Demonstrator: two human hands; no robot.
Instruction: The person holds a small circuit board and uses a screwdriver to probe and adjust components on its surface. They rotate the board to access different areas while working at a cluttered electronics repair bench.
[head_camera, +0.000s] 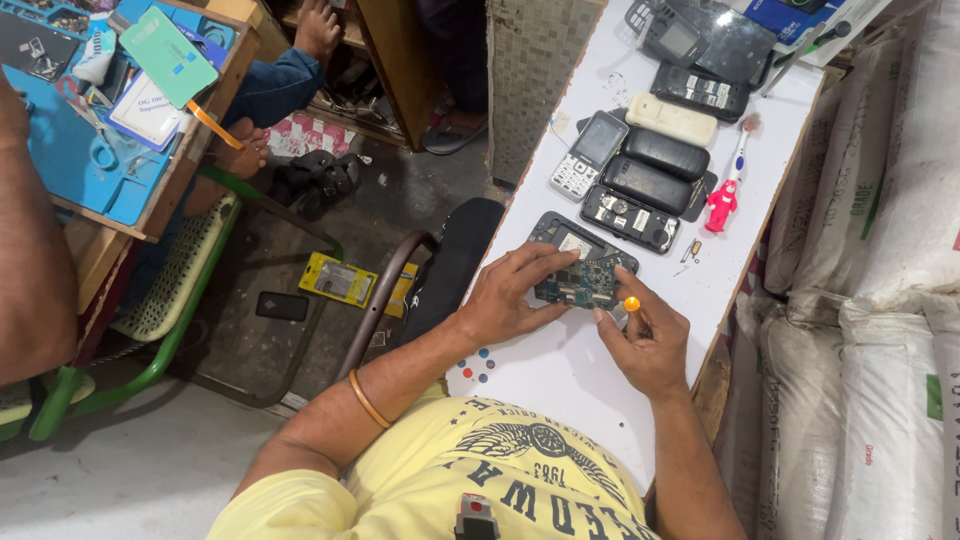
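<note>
My left hand (515, 293) pinches a small green circuit board (582, 284) and holds it down on the white bench (560, 370). Just to its right, my right hand (648, 340) grips a small screwdriver with an orange cap (631, 304), its tip at the board's right edge. Behind the board lies an opened dark phone housing (563, 235), partly hidden by my fingers.
Several phones and phone shells (650, 170) lie farther along the bench, beside a pink and white toothbrush (728, 185). White sacks (870, 300) are stacked at the right. At the left another person sits at a blue work mat (70, 150); a green chair (170, 300) stands below.
</note>
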